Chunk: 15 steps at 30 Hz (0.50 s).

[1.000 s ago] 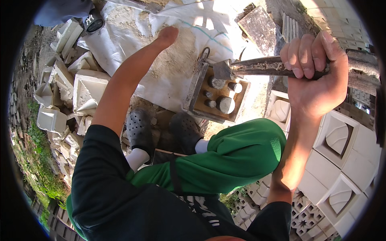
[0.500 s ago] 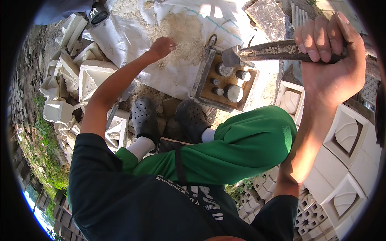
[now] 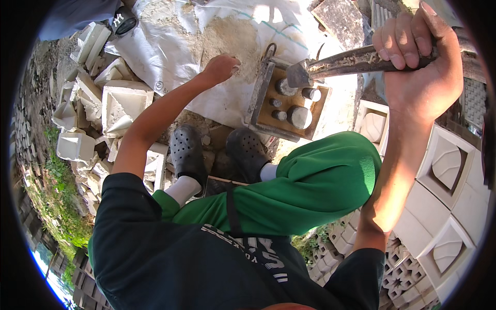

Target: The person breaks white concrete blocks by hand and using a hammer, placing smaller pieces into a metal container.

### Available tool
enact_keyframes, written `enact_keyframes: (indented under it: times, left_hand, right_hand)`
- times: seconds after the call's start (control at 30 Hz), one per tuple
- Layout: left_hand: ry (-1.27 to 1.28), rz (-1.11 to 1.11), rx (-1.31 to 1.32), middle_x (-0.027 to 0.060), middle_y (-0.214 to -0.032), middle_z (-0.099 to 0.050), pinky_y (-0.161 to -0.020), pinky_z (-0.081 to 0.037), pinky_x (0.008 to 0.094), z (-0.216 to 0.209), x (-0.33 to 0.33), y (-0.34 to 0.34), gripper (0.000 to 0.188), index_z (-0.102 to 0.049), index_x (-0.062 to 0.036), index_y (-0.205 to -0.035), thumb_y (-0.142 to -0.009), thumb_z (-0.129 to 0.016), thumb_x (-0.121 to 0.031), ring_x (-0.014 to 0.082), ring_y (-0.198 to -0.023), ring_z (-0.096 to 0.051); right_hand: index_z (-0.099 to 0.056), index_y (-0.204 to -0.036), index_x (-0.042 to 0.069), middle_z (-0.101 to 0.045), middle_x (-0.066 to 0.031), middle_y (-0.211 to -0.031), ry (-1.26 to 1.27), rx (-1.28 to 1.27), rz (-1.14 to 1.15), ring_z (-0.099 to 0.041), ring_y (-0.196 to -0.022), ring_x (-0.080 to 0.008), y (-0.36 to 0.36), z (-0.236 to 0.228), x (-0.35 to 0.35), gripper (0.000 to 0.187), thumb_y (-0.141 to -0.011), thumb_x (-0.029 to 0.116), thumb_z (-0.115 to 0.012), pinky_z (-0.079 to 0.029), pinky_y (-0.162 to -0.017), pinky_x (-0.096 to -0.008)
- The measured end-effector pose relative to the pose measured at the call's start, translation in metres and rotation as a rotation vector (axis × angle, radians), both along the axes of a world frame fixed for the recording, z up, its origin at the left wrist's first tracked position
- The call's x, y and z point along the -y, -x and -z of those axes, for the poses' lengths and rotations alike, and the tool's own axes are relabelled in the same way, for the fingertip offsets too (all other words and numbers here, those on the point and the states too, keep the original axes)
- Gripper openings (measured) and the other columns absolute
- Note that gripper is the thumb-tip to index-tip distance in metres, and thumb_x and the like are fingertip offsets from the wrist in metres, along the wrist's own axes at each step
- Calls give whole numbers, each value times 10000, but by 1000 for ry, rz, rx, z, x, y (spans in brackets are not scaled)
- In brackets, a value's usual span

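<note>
My right hand is raised at the upper right, fingers wrapped round the worn wooden handle of a hammer. The hammer's dark metal head hangs over the far edge of a square metal mould. Inside the mould, several grey round plugs of different sizes stand on a brown base. Left of the mould, my left hand hovers with curled fingers above pale powder on a white sheet; whatever it may hold is hidden.
Broken white cast blocks are heaped at the left. Square cast tiles with a leaf relief lie at the right, near openwork blocks. My grey clogs rest on rubble before the mould. Another person's dark shoe shows at the upper left.
My left hand has moved to the right and slightly nearer, its fingers still curled. My right hand and the hammer have shifted slightly left. The mould stays in place.
</note>
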State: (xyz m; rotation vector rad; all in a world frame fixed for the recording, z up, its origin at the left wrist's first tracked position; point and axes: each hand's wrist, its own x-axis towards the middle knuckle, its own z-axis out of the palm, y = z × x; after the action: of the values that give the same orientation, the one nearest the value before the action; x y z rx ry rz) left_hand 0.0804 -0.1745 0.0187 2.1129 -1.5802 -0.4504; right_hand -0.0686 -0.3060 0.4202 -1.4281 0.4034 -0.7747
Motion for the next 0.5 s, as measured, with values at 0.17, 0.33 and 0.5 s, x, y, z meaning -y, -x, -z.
enact_keyframes:
  times: [0.17,0.33,0.5]
  left_hand:
    - [34,-77,12,131,-935,-585,-758,-483,434,59,37,45,202,-623,-63,-975,-786,-588,-125,325,-862,-591]
    - [137,-113,26,127,-937,-578,-720,-492,438,54,43,64,149,-623,-68,-912,-790,-597,-150,323,-846,-594]
    - [81,-102,43,109,-907,-579,-711,-494,419,41,20,62,105,-629,-69,-792,-780,-608,-171,305,-856,-595]
  right_hand:
    - [-291,-545,145,-234,21,-438,53,-69,90,-228,-381,-115,-12,9,-7,372,-846,249,-483,-245,-402,-271]
    - [-278,-541,148,-226,15,-436,-14,8,-97,-233,-382,-122,1,5,14,379,-844,251,-483,-247,-401,-277]
    - [-272,-545,146,-219,21,-440,18,165,-296,-221,-382,-117,-1,33,39,380,-853,239,-475,-240,-402,-276]
